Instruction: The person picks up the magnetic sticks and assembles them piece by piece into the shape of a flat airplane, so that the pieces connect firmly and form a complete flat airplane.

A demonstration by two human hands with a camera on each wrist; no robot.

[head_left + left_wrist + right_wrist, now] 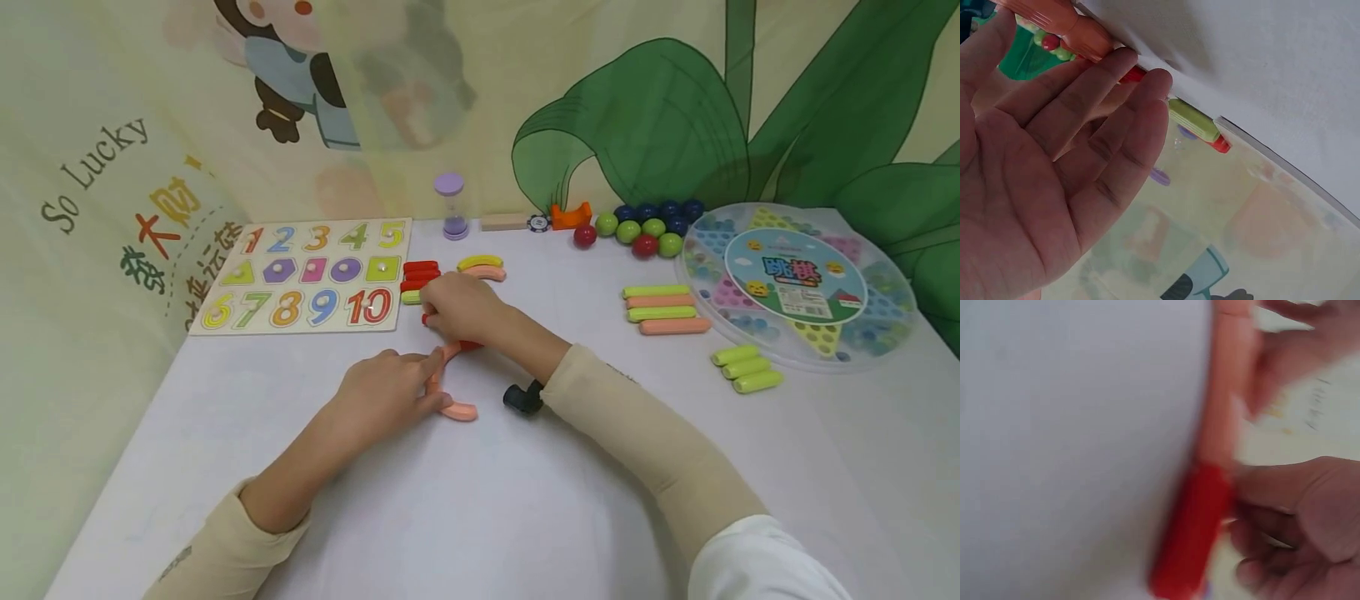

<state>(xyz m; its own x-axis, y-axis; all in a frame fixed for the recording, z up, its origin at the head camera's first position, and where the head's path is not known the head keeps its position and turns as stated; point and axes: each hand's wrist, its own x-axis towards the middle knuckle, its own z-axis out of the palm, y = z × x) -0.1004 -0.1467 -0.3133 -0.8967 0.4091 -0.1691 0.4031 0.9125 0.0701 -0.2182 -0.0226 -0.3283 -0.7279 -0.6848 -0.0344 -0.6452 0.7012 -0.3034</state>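
Observation:
My left hand (390,387) holds a pink curved piece (459,412) on the table between thumb and forefinger, its other fingers fairly straight. In the right wrist view, a straight red piece (1191,531) continues from the end of the pink curve (1225,381). My right hand (468,307) is beyond the left, fingers curled, with a small red piece (425,320) showing at its fingertips; most of that piece is hidden. Beside it lie red sticks (422,275) and a green stick (410,297). The left wrist view shows the pink pieces (1088,40) against my left fingertips.
A black elbow-shaped piece (522,400) lies near my right sleeve. Behind stand a number board (300,279), yellow and pink curves (480,267), and a sandglass (452,208). To the right are green and pink sticks (667,312), colored balls (645,245) and a round game box (795,279).

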